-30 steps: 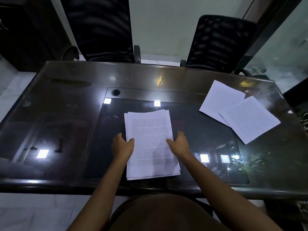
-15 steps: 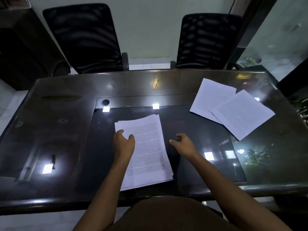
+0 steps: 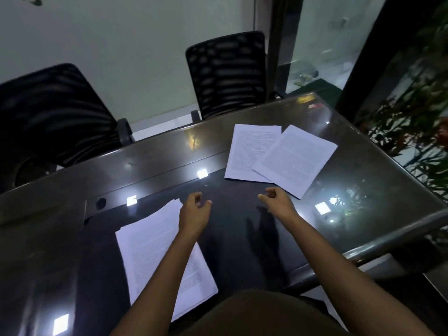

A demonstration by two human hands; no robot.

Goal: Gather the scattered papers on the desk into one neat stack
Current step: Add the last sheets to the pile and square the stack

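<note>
The dark glass-topped desk (image 3: 72, 183) carried the stack of papers (image 3: 152, 253) near its front edge. Two black chairs (image 3: 225, 73) stood beyond the stack. Two loose sheets (image 3: 294, 161), overlapping, lay well off to the stack's far right. The left hand (image 3: 195, 212) was over the stack's far right corner, the right hand (image 3: 278, 202) between stack and sheets. Both had fingers loosely curled and held nothing.

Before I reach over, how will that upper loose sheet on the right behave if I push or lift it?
The upper sheet looks like a single thin page, so it would probably droop when lifted by a corner. On the glossy desk it should slide easily, and may drag the sheet beneath since they overlap.
</note>
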